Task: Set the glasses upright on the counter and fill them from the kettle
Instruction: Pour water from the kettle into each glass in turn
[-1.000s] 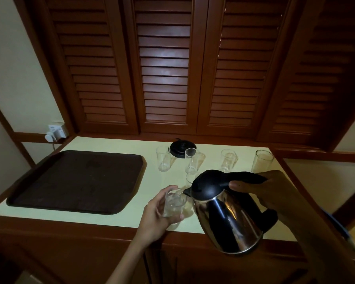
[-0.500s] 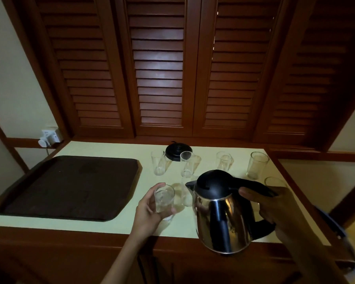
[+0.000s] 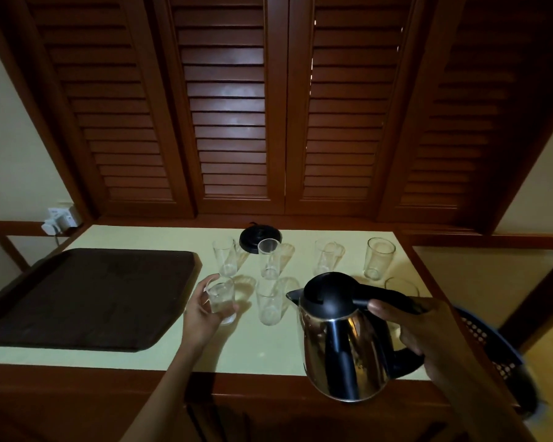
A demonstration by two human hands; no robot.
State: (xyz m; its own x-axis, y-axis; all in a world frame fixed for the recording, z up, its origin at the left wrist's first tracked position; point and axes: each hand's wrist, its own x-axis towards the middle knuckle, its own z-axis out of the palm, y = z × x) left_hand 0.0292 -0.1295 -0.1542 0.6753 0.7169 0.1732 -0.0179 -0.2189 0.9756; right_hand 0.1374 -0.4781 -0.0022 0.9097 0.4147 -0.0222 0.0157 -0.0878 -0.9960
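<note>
My left hand (image 3: 201, 311) grips a small clear glass (image 3: 221, 299) with water in it, low over the pale counter (image 3: 256, 352). My right hand (image 3: 409, 330) holds the black handle of a steel kettle (image 3: 342, 342), upright near the counter's front edge. Just left of the kettle's spout stands an upright glass (image 3: 269, 303). Behind it, several glasses stand upright in a row: (image 3: 224, 256), (image 3: 268, 258), (image 3: 324, 256), (image 3: 378, 258). Another glass rim (image 3: 400, 286) shows behind the kettle's handle, mostly hidden.
A dark brown tray (image 3: 87, 298) lies on the counter's left half. The black kettle base (image 3: 260, 239) sits at the back by the louvred wooden doors. A wall socket with a plug (image 3: 59, 216) is at the far left. A blue perforated basket (image 3: 489, 342) is at the right.
The kettle has come back from tilted at the held glass to upright and moved right. My left hand has carried the glass away from the spout, back and left.
</note>
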